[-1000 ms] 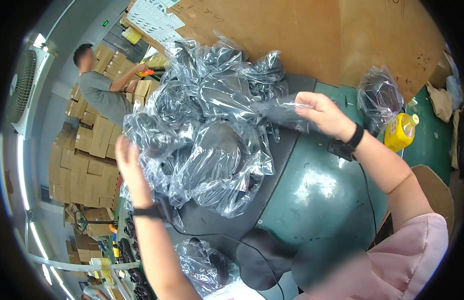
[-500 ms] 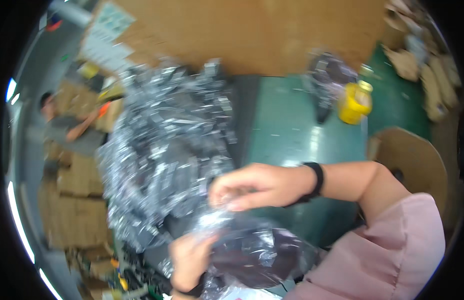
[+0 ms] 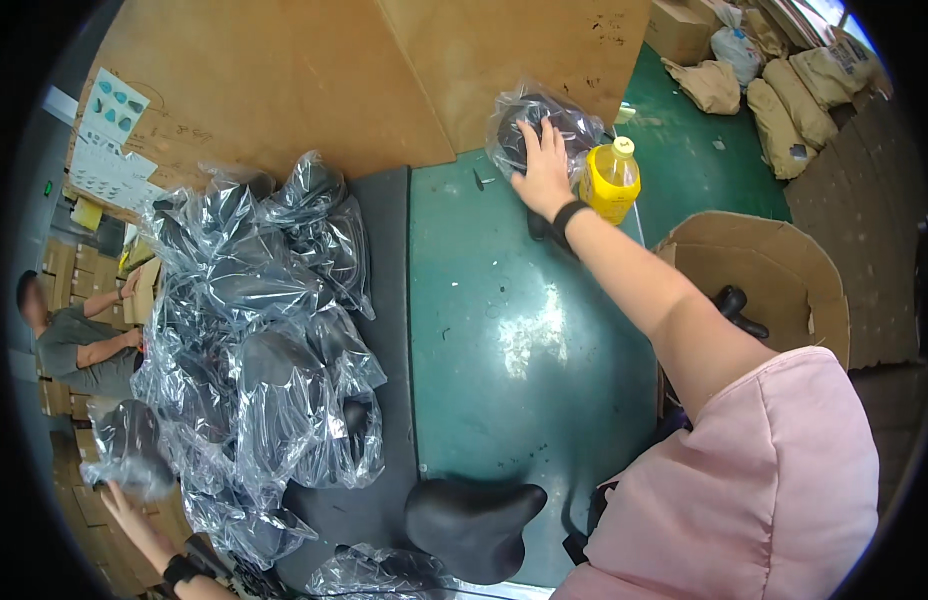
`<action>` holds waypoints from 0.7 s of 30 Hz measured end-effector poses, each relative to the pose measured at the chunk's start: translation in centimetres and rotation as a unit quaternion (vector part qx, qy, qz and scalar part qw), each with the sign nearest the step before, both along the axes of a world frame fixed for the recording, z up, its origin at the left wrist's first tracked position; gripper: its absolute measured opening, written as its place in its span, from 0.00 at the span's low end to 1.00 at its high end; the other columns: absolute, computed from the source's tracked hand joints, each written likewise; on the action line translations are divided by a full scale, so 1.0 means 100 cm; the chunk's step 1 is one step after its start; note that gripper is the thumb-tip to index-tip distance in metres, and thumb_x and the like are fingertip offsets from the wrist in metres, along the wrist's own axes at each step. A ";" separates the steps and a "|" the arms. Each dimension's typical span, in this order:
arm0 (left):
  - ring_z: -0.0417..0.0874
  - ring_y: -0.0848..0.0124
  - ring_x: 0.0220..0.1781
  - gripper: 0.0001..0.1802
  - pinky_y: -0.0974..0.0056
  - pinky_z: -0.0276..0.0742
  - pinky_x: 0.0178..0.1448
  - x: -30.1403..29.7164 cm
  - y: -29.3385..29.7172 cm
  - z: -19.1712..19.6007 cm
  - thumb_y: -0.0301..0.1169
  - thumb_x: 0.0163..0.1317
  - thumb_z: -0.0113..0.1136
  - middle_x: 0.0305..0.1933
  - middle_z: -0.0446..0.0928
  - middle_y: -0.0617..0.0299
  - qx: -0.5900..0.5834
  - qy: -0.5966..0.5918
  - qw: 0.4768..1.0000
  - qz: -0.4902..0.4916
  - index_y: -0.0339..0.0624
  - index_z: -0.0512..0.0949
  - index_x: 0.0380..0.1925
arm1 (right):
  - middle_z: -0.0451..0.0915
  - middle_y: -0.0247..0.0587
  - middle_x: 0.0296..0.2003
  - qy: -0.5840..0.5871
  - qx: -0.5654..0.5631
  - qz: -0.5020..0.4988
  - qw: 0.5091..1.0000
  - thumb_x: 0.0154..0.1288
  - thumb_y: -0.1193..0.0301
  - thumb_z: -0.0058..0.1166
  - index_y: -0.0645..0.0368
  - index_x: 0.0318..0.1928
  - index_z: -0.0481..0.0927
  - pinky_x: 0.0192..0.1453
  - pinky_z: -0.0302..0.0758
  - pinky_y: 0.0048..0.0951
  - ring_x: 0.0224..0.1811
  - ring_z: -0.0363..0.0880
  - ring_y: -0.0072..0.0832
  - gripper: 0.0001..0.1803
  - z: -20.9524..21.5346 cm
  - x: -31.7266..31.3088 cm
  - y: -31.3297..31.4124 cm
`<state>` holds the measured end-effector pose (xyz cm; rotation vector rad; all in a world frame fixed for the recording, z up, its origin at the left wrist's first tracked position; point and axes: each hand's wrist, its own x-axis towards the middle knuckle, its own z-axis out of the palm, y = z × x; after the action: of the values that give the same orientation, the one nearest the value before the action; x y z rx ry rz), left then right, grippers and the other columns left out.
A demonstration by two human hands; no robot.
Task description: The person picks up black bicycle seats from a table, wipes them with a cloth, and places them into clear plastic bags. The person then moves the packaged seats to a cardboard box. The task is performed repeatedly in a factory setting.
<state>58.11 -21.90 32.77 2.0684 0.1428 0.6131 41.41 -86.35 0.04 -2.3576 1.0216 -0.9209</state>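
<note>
— Our left hand point(image 3: 134, 525) and right hand point(image 3: 546, 182) had moved well apart. Half a second earlier they had been together over a wrapped saddle, low in our view.

— Where did each end up?

— Our left had gone out beside the pile point(image 3: 284, 385), just below the left saddle point(image 3: 137, 445) in its clear bag. Its fingers were straightened, gripping nothing we could see. Whether their tips touched the plastic, we could not tell.

— And our right?

— It had reached across the table point(image 3: 484, 420) to the far saddle point(image 3: 576, 125), also bagged, just beside the yellow bottle point(image 3: 612, 188). Its fingers lay spread over the plastic, not curled tight round it.

— What did we make of that?

— We judged that our work was no longer on a single bag: one wrapped saddle was out at our left, another under our right hand.

— Did the pile shift too?

— It sat further left in our view, but our head had turned, so we put that down to the camera.

— What lay nearest us?

— The bare saddle point(image 3: 472, 525), unbagged, by the edge of the dark mat point(image 3: 389, 280).
</note>
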 end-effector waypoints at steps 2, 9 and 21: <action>0.53 0.55 0.75 0.41 0.48 0.42 0.75 -0.026 -0.042 -0.034 0.52 0.66 0.51 0.74 0.52 0.49 0.112 0.000 0.991 -0.066 0.48 0.50 0.72 | 0.47 0.56 0.70 -0.046 0.011 0.029 0.998 0.46 0.74 0.64 0.48 0.69 0.54 0.73 0.49 0.52 0.72 0.46 0.56 0.49 -0.023 -0.007 0.021; 0.60 0.59 0.72 0.32 0.53 0.54 0.73 -0.144 -0.138 -0.143 0.33 0.63 0.57 0.71 0.61 0.54 0.108 0.125 0.953 -0.253 0.45 0.62 0.67 | 0.42 0.53 0.72 -0.005 0.069 -0.044 0.997 0.43 0.74 0.70 0.40 0.73 0.43 0.72 0.49 0.54 0.76 0.38 0.52 0.61 -0.055 -0.025 0.045; 0.74 0.65 0.59 0.14 0.63 0.72 0.58 -0.247 -0.174 -0.183 0.25 0.58 0.62 0.57 0.75 0.55 0.085 0.202 0.897 -0.383 0.42 0.82 0.45 | 0.67 0.54 0.63 -0.113 0.104 0.194 0.969 0.52 0.86 0.45 0.59 0.69 0.57 0.71 0.59 0.40 0.67 0.64 0.46 0.40 -0.047 -0.060 0.098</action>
<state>33.38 -39.29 14.42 2.1676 -0.4923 -0.3015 35.38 -76.57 -4.63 -2.1126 0.5131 -0.8575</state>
